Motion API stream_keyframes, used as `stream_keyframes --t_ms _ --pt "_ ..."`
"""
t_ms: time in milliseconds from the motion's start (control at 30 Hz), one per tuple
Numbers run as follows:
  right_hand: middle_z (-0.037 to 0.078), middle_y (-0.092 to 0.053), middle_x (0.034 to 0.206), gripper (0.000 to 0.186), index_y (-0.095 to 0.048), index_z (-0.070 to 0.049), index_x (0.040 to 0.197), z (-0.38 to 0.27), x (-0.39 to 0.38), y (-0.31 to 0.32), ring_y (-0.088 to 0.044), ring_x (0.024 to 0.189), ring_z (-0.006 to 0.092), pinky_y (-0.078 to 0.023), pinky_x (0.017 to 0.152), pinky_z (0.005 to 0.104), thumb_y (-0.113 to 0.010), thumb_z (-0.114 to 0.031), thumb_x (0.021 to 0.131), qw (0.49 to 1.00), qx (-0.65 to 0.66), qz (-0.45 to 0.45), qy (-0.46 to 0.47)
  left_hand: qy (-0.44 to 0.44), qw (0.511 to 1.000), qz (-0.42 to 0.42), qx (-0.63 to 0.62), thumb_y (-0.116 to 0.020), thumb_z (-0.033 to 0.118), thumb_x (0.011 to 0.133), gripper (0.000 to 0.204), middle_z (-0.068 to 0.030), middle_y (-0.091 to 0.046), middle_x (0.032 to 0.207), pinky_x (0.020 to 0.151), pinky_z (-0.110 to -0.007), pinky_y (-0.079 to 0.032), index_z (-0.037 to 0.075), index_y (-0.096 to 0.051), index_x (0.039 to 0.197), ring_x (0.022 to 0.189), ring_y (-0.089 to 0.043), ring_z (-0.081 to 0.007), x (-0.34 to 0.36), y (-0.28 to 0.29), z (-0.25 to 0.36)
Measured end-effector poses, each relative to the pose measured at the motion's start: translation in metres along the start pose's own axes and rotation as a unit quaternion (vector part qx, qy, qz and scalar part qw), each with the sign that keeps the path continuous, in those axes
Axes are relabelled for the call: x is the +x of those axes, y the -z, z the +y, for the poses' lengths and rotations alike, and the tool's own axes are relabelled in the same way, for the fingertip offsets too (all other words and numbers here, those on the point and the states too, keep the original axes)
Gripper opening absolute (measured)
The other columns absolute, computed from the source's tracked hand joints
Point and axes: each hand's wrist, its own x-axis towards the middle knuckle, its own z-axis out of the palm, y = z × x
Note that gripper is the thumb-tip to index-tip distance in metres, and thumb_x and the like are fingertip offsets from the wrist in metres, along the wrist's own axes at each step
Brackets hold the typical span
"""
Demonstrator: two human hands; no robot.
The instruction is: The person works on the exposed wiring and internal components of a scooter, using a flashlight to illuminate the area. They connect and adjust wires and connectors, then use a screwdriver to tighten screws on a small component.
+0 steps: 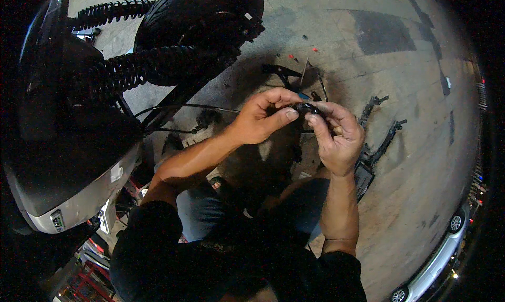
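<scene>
Both hands meet in front of the person's chest, above the concrete floor [368, 65], and pinch one small black part [305, 108] between them. The left hand [260, 118] closes on it with the thumb laid flat along its near edge and the other fingers curled over the top; the right hand [339, 136] grips it from the other side with thumb and forefinger, the remaining fingers folded into the palm. Held this way, raised and close to the eyes, the part sits where both thumbs can work on it, though what kind of piece it is stays too small and dark to tell. It looks hard, rounded and slightly glossy.

To the left stands a scooter: its dark front tyre [200, 10] carries a fine tread, and two coiled black springs [137, 68] run ribbed and rubbery beside it. The grey body panel [79, 197] below them is smooth and curved, with a pale lower edge. Thin cables [179, 108] trail from the machine toward the hands. Several flat black metal brackets [381, 136] lie scattered on the floor near the right hand, apart from each other. The concrete is rough, patchy and stained with dark marks. A pale car [436, 260] shows at the lower right rim
</scene>
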Motion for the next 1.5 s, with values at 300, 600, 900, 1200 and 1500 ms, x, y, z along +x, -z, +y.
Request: stream_keyframes --t_ms 300,600,900,1200,1500 --pt "0.009 -0.071 0.094 0.019 -0.069 0.002 0.1 -0.001 0.005 0.014 -0.066 0.082 0.0122 -0.054 0.072 0.0249 -0.072 0.004 0.082 0.985 -0.167 -0.015 0.047 0.023 0.995 -0.02 0.093 -0.065 0.014 0.093 0.024 -0.0044 -0.065 0.101 0.085 -0.029 -0.047 0.001 -0.065 0.113 0.095 -0.058 -0.0122 0.005 0.0 -0.005" --pt "0.014 -0.07 0.093 0.025 -0.069 0.001 0.105 -0.005 0.012 0.016 -0.069 0.084 0.0246 -0.053 0.075 0.0299 -0.072 0.002 0.08 0.968 -0.224 -0.084 0.083 0.034 0.991 -0.023 0.124 -0.065 0.012 0.092 0.022 -0.0038 -0.067 0.096 0.083 -0.027 -0.048 0.001 -0.066 0.112 0.089 -0.059 -0.01 0.008 0.003 -0.013" --pt "0.016 -0.068 0.098 0.032 -0.066 0.001 0.112 -0.001 0.014 0.019 -0.067 0.087 0.0264 -0.053 0.074 0.0317 -0.071 0.002 0.08 0.961 -0.234 -0.126 0.077 0.028 0.989 -0.008 0.144 -0.068 0.013 0.09 0.023 -0.0052 -0.068 0.095 0.081 -0.029 -0.049 0.002 -0.066 0.11 0.088 -0.06 -0.0114 0.01 0.004 -0.021" --pt "0.014 -0.066 0.091 0.023 -0.069 0.001 0.101 0.002 0.016 0.024 -0.065 0.08 0.0261 -0.051 0.071 0.0312 -0.074 -0.003 0.079 0.956 -0.237 -0.145 0.098 -0.026 0.972 -0.039 0.23 -0.069 0.012 0.086 0.019 -0.0127 -0.068 0.095 0.077 -0.035 -0.052 0.003 -0.066 0.102 0.088 -0.066 -0.0254 0.008 -0.003 -0.031" --pt "0.003 -0.064 0.079 0.014 -0.067 -0.002 0.102 0.018 0.011 0.019 -0.057 0.062 0.0076 -0.044 0.053 0.0214 -0.067 -0.011 0.091 0.981 -0.054 -0.093 -0.158 -0.038 0.958 -0.075 0.275 -0.071 0.012 0.084 0.021 -0.0117 -0.067 0.096 0.079 -0.038 -0.052 0.004 -0.065 0.102 0.091 -0.065 -0.029 0.0 -0.005 -0.026"
